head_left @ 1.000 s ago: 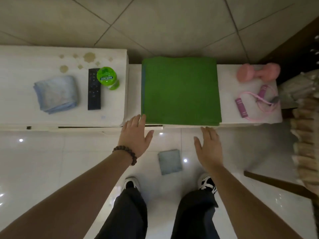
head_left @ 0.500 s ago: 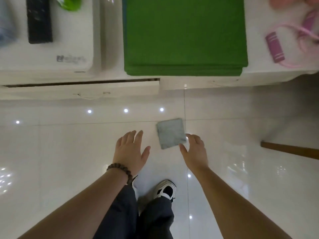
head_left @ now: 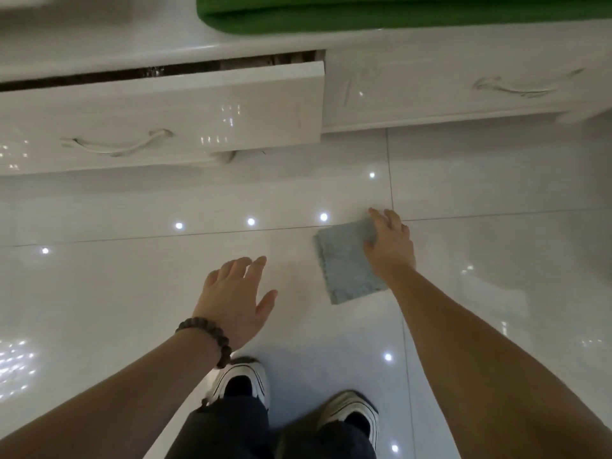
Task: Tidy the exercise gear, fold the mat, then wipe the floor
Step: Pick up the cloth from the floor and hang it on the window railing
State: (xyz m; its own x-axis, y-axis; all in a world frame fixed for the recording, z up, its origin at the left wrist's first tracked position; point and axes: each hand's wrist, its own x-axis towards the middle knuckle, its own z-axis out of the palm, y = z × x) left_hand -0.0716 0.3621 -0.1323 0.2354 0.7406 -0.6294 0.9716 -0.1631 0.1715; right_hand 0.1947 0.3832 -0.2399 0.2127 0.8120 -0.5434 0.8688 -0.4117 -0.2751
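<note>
A small folded grey-blue cloth lies flat on the glossy white tile floor. My right hand rests on the cloth's far right corner, fingers stretched out and covering that corner. My left hand, with a bead bracelet on the wrist, hovers spread over bare floor to the left of the cloth and holds nothing. The folded green mat lies on top of the low white cabinet, with only its front edge in view.
The cabinet's left drawer stands slightly pulled out, its front overhanging the floor ahead of my hands. My two shoes stand just behind my hands. Ceiling lights glint on the tiles.
The view has dropped closer to the floor. My right hand has moved forward onto the cloth. My left hand has stayed spread beside it. The dumbbell, rope and remote have left the view.
</note>
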